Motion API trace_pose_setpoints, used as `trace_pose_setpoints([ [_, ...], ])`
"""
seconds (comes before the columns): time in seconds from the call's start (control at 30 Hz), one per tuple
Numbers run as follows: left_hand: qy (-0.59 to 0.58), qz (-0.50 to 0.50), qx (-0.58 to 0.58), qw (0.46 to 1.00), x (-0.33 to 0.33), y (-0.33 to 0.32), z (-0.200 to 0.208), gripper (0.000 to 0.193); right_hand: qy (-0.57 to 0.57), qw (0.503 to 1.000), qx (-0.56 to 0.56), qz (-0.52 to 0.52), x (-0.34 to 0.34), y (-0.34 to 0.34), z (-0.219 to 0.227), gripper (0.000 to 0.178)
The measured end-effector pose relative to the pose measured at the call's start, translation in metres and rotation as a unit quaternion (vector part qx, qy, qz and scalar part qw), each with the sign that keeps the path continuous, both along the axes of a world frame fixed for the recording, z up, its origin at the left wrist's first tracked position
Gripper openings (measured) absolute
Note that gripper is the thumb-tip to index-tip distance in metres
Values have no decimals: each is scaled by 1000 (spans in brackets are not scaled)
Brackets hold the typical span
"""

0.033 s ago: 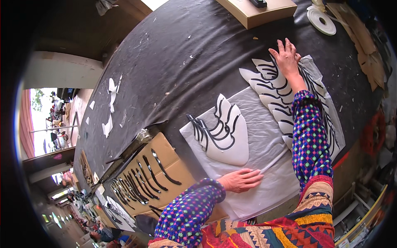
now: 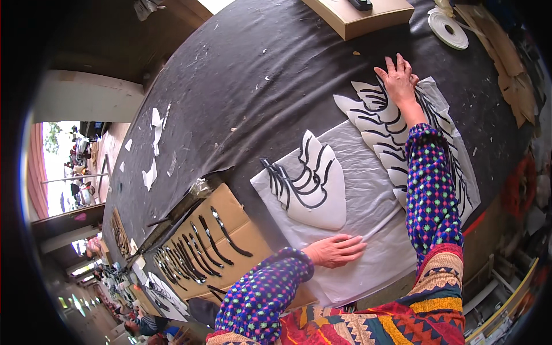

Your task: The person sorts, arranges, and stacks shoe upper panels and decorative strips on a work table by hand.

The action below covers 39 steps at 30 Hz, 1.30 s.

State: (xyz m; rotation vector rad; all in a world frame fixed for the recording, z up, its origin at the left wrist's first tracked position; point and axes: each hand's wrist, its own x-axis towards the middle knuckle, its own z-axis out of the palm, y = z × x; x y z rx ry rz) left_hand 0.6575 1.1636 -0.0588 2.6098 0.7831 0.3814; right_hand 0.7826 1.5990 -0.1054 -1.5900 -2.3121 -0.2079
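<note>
My left hand (image 2: pixel 335 251) lies palm down on a thin white sheet (image 2: pixel 368 201), fingers stretched out and holding nothing. Just beyond it sits a small stack of white, shield-like cut pieces (image 2: pixel 322 198) with wavy tips and curved black strips. My right hand (image 2: pixel 398 85) reaches to the far right, its fingers apart. It rests at the far end of an overlapping row of similar white pieces (image 2: pixel 371 127) with black strips. My right forearm covers part of that row. More black-striped pieces (image 2: pixel 443 123) show to the right of the forearm.
Left of the sheet, a cardboard piece (image 2: pixel 250 221) carries several curved black strips (image 2: pixel 207 244). A cardboard box (image 2: pixel 368 20) and a roll of white tape (image 2: pixel 447 31) stand at the back. White scraps (image 2: pixel 154 132) are scattered on the dark table cover (image 2: pixel 230 86).
</note>
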Motion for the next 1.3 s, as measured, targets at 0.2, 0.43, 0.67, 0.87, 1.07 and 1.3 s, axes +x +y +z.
trace_pose_setpoints([
  [0.2, -9, -1, 1, 1000, 1, 2, -4, 46, 37, 999, 23, 16, 7, 19, -15, 43],
  [0.43, -30, 13, 1, 999, -2, -1, -5, 42, 49, 998, 19, -42, -7, 19, -7, 24],
  [0.67, -33, 13, -2, 999, -1, -3, -9, 40, 41, 998, 27, -43, -9, 22, -2, 17],
  [0.87, -38, 15, 7, 999, 3, -2, -9, 39, 221, 972, 50, -59, 2, 28, 4, 19],
  [1.07, -33, 18, 8, 999, 1, -2, -8, 39, 318, 946, 24, -52, 7, 27, 11, 18],
  [1.3, -35, 16, 2, 999, 1, -3, -9, 40, 363, 931, -6, -41, 11, 28, 12, 23],
])
